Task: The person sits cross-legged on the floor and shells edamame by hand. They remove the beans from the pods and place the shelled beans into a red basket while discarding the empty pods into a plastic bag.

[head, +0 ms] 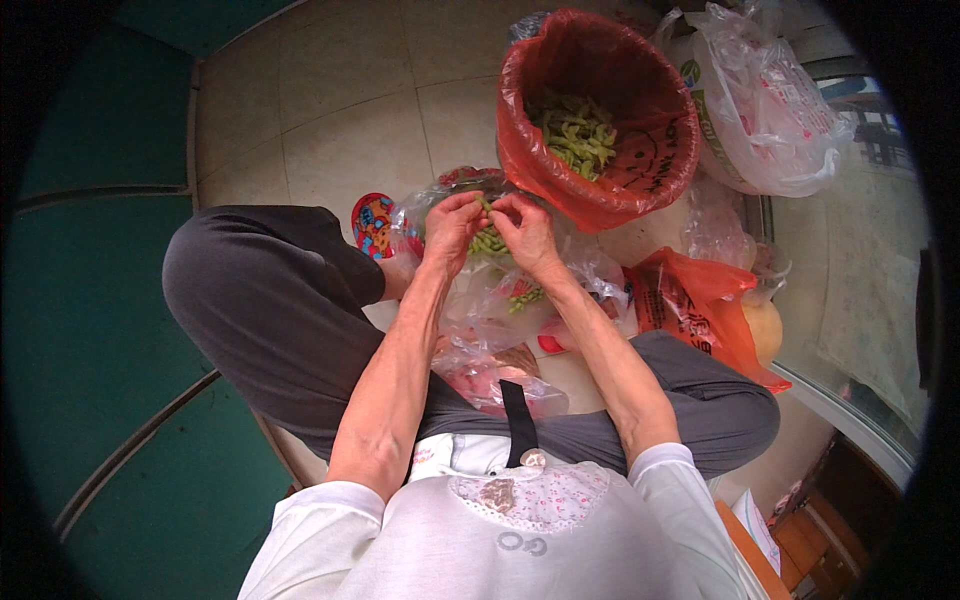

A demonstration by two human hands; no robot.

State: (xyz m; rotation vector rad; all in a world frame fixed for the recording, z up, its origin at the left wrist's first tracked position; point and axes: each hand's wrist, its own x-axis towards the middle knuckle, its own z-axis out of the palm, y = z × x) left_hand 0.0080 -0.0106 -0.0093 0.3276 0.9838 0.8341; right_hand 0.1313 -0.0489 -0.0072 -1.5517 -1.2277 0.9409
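My left hand (452, 227) and my right hand (530, 234) meet in front of me, fingertips pinched on one green bean pod (485, 204). Just beneath them, more green pods (489, 243) lie in an open clear plastic bag (420, 201), partly covered by my hands. A small heap of green beans (526, 300) rests on clear plastic nearer to me, beside my right forearm. Beyond my right hand stands a bin lined with a red plastic bag (517, 142); green pods or empty hulls (581, 139) lie inside it.
An orange-red plastic bag (694, 311) with dark writing lies by my right knee, next to a rounded yellowish object (763, 330). White plastic bags (772, 112) stand right of the bin, near a glass door (847, 247). Green panels (105, 285) border the left. A patterned slipper (373, 225) shows.
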